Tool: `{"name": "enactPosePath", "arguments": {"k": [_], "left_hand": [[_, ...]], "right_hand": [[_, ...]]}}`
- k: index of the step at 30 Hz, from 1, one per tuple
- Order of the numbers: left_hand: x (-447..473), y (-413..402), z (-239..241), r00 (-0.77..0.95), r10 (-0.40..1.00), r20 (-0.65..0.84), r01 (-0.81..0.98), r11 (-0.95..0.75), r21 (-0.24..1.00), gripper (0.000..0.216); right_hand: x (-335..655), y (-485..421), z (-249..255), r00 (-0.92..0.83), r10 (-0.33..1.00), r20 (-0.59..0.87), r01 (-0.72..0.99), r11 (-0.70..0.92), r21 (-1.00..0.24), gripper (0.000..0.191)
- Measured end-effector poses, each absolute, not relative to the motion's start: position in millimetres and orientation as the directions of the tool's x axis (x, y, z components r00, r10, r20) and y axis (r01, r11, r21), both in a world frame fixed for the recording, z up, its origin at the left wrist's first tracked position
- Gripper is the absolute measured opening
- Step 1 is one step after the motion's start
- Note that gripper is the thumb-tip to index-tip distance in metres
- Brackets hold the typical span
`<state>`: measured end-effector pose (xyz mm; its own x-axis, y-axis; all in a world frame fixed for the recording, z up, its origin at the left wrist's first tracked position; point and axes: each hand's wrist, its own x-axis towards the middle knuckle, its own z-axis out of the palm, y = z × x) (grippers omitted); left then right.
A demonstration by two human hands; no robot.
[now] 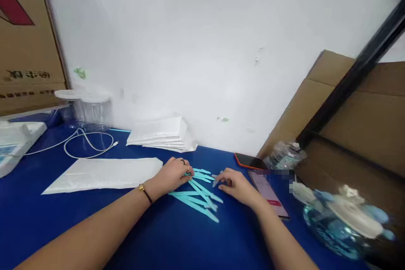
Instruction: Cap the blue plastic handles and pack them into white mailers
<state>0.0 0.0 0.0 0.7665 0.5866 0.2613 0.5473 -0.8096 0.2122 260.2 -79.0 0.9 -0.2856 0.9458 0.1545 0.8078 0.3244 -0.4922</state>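
Observation:
Several slim turquoise eyebrow razors (196,204) lie fanned out and crossing each other on the blue table. My left hand (175,174) is closed at the left end of the upper group, its fingertips pinching a turquoise razor. Part of that razor is hidden under the fingers. Just right of the pile, my right hand (236,184) curls its thumb and fingers round a small translucent grey piece (217,179), which looks like a blade cover. A flat white envelope (104,175) lies beside my left wrist.
White padded envelopes (161,130) are stacked against the wall. Two phones, one lit (268,194) and one red-edged (249,161), lie right of my right hand. A blue glass jar (338,228) stands farther right. A white cable (91,145) and clear containers (96,112) are at left.

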Motion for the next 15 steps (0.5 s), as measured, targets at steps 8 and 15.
{"name": "enactPosePath", "arguments": {"k": [8, 15], "left_hand": [[1.7, 4.9, -9.8, 0.759, 0.598, 0.258, 0.563, -0.801, 0.201, 0.015], [0.6, 2.0, -6.9, 0.703, 0.693, 0.159, 0.608, -0.702, 0.371, 0.012]], "right_hand": [[251.3, -76.9, -3.6, -0.298, 0.933, 0.204, 0.835, 0.358, -0.418, 0.010], [249.4, -79.6, 1.8, -0.194, 0.962, 0.192, 0.766, 0.271, -0.583, 0.011]]}}
